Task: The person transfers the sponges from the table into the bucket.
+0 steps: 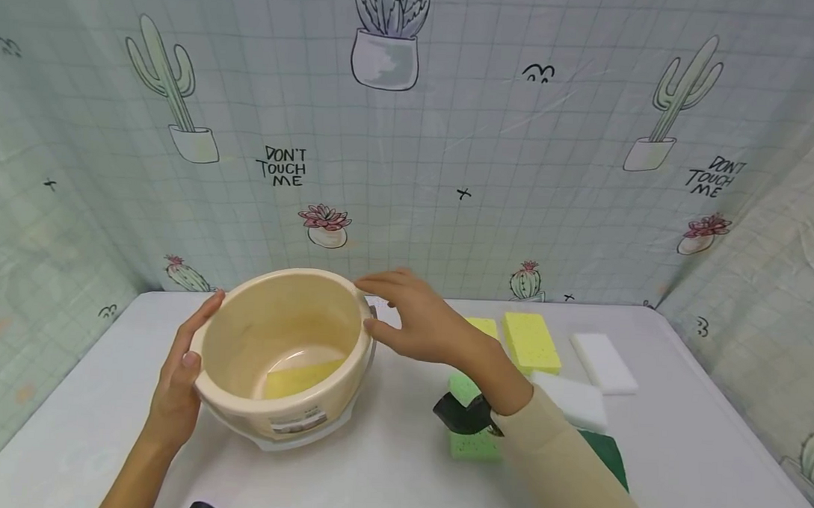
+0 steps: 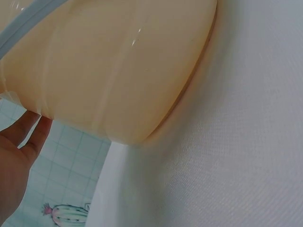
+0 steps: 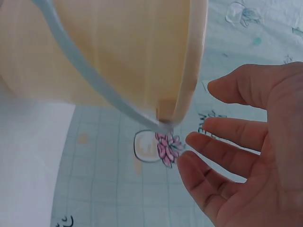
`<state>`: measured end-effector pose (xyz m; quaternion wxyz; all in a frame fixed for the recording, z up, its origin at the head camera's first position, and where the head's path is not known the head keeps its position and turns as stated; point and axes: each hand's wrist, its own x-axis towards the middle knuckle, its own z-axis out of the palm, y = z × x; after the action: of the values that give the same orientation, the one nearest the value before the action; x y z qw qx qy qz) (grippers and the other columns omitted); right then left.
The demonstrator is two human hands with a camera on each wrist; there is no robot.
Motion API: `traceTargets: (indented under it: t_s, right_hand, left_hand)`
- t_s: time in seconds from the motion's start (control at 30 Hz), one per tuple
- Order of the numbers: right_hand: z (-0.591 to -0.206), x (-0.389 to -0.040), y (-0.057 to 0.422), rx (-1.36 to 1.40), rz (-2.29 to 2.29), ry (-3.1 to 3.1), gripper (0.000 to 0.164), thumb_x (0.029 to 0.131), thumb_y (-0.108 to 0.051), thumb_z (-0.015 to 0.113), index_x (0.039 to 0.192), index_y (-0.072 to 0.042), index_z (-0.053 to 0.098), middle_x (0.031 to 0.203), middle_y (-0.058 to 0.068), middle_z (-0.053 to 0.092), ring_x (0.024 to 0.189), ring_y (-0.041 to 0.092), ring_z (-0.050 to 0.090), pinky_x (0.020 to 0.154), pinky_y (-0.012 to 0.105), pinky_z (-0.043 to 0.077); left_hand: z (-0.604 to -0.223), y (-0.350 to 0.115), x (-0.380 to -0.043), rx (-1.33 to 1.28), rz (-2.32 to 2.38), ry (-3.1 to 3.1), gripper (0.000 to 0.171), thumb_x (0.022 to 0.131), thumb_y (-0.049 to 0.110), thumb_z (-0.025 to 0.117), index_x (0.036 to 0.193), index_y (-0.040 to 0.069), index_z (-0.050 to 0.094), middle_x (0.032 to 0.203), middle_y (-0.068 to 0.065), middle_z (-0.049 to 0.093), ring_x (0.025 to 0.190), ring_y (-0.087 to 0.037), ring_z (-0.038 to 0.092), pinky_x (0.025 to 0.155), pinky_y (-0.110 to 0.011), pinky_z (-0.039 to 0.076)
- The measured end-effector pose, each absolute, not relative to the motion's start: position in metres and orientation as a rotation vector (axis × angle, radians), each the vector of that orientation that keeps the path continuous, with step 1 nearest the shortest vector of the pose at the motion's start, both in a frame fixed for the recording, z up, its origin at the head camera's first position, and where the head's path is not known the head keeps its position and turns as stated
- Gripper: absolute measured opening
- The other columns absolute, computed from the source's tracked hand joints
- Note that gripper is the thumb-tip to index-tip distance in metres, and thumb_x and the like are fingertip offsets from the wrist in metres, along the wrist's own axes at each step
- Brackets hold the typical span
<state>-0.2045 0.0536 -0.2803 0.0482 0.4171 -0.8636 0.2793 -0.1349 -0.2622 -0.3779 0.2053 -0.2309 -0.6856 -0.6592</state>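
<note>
A round cream plastic bucket point(image 1: 270, 313), flat yellow sponge point(image 1: 302, 377) inside, sits on the white bench point(image 1: 400, 463) between the left hand point(image 1: 176, 384), touching its outer wall, and right hand point(image 1: 421, 322), just beside its rim; both grips spread.

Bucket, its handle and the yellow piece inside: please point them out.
Bucket point(image 1: 284, 309): head view, inner wall.
Handle point(image 3: 89, 75): right wrist view, middle of its visible length.
Yellow piece point(image 1: 302, 379): head view, its visible middle.

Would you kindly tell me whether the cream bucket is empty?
The cream bucket is not empty: the head view shows a yellow sponge inside.
</note>
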Motion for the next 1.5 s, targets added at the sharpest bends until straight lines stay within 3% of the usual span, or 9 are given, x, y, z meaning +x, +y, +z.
traceTargets:
  t_s: [0.1,0.4,0.77,1.0,1.23,1.5]
  right_hand:
    - [-0.286,-0.204,0.067,1.246,0.918,-2.607,0.047,0.091,-0.016,0.062,0.137,-0.009,0.053,0.137,0.003,0.051,0.123,0.017,0.045,0.085,0.027,0.048]
    - [-0.301,-0.205,0.100,1.174,1.043,-2.533,0.047,0.090,-0.012,0.062,0.136,-0.011,0.053,0.135,0.001,0.053,0.115,0.018,0.051,0.085,0.031,0.050]
    - [-0.325,-0.209,0.138,1.006,1.132,-2.549,0.046,0.092,-0.021,0.065,0.136,-0.014,0.053,0.131,0.001,0.056,0.102,0.019,0.060,0.086,0.034,0.050]
    - [-0.344,-0.213,0.162,0.899,1.201,-2.551,0.047,0.091,-0.024,0.067,0.135,-0.014,0.054,0.129,0.000,0.057,0.106,0.017,0.057,0.086,0.035,0.051]
    - [-0.362,-0.221,0.184,0.786,1.253,-2.591,0.049,0.091,-0.027,0.067,0.135,-0.012,0.053,0.130,0.005,0.056,0.107,0.028,0.057,0.086,0.040,0.051]
    - [-0.380,-0.229,0.194,0.702,1.243,-2.664,0.053,0.090,-0.031,0.067,0.136,-0.010,0.052,0.131,0.008,0.055,0.107,0.026,0.056,0.087,0.042,0.051]
  left_hand:
    - [-0.378,-0.262,-0.135,-0.641,-1.834,-1.919,0.057,0.102,0.034,0.034,0.150,0.004,0.027,0.157,-0.010,0.017,0.142,-0.021,0.018,0.105,-0.017,0.029]
    - [-0.378,-0.262,-0.135,-0.648,-1.816,-1.912,0.057,0.102,0.033,0.035,0.149,0.002,0.027,0.157,-0.011,0.018,0.142,-0.021,0.017,0.106,-0.017,0.028]
    - [-0.380,-0.262,-0.135,-0.650,-1.831,-1.896,0.057,0.102,0.033,0.036,0.149,0.002,0.028,0.156,-0.012,0.020,0.142,-0.021,0.018,0.106,-0.017,0.028]
    - [-0.380,-0.261,-0.136,-0.661,-1.847,-1.885,0.057,0.102,0.033,0.036,0.149,0.002,0.028,0.156,-0.012,0.019,0.142,-0.022,0.017,0.106,-0.018,0.027]
    - [-0.380,-0.261,-0.136,-0.666,-1.845,-1.887,0.058,0.101,0.034,0.037,0.149,0.002,0.028,0.157,-0.012,0.018,0.143,-0.022,0.015,0.107,-0.018,0.027]
    - [-0.379,-0.261,-0.135,-0.660,-1.877,-1.876,0.058,0.101,0.034,0.038,0.149,0.002,0.027,0.157,-0.011,0.018,0.142,-0.022,0.017,0.105,-0.018,0.029]
